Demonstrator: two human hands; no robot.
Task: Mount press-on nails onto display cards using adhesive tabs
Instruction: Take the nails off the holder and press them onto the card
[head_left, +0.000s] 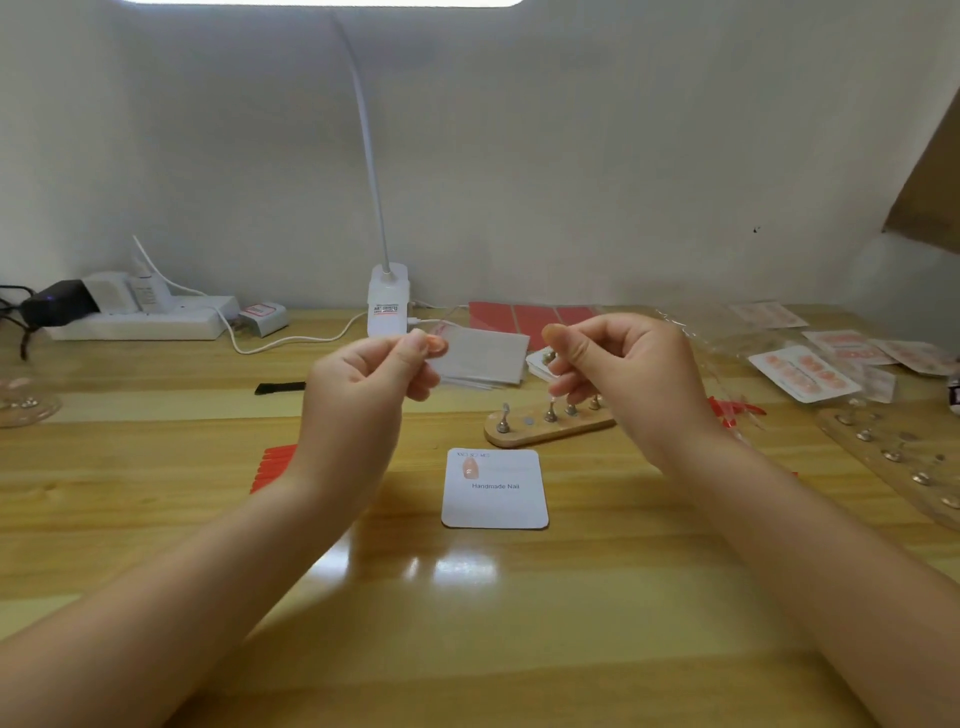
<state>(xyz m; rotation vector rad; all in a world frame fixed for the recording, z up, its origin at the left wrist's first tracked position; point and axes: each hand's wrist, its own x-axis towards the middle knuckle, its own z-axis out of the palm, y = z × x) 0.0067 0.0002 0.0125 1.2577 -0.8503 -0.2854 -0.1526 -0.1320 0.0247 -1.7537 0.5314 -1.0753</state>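
the left hand (371, 371) is raised above the wooden desk (156, 467), thumb and forefinger pinched on a small coral press-on nail (435, 345), the other fingers curled under. the right hand (618, 364) is up beside it, close but apart, fingers bent inward and thumb raised; whether it holds an adhesive tab between the fingertips cannot be told, as nothing shows there clearly.

the display card (496, 489), printed "handmade nail", lies flat on the desk below and between the wrists, with one nail (470, 467) already set at its top left. so the mounting looks barely begun.

the step in hand seems to be readying this second nail with its adhesive. to do it well, keep the pinch at the nail's edges so the underside stays free, seat the tab squarely in the hollow, and press it flat before going down to the card. then place the nail just beside the first, in line with it, tip pointing the same way, and press straight down.

the wooden nail stand (545, 423) sits just beyond the card, finished cards in bags (805, 371) lie at the far right.
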